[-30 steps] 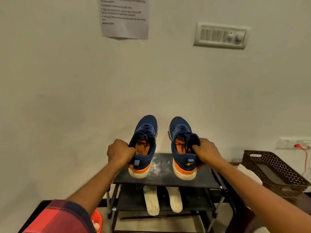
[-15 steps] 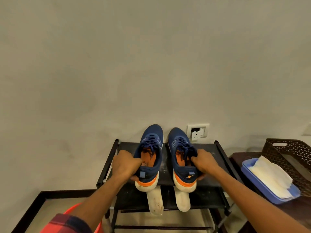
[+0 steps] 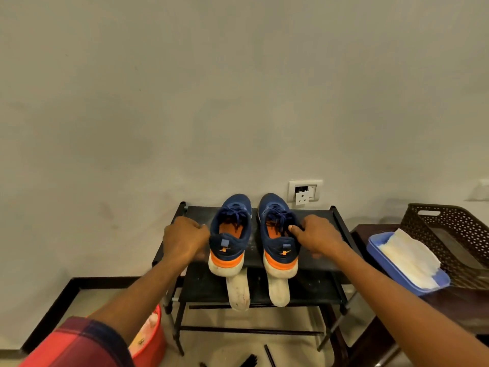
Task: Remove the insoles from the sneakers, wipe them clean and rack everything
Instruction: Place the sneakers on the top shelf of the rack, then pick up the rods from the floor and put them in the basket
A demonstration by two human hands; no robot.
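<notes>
Sneakers and insoles all sit on the black rack [image 3: 203, 287], which stands against a plain wall. To its right a dark side table [image 3: 463, 313] bears a brown perforated basket [image 3: 449, 234] and, in front of that, a blue tray [image 3: 391, 263] of folded white paper sheets [image 3: 407, 255]. A red bucket [image 3: 150, 340] sits on the floor by the rack's left leg.

On the top shelf the left sneaker [image 3: 230, 250] and right sneaker [image 3: 280, 250] stand side by side, toes to the wall, heels overhanging the front edge. On the shelf below lie the left insole [image 3: 238, 292] and right insole [image 3: 279, 291], their near ends poking out forward.

The hands are apart, one on each side of the pair. The right hand [image 3: 317, 237] pinches the right sneaker's collar, thumb at the opening. The left hand [image 3: 185, 239] is curled against the left sneaker's outer heel; I cannot tell whether it grips. A white wall socket [image 3: 305, 193] shows above the toes.
</notes>
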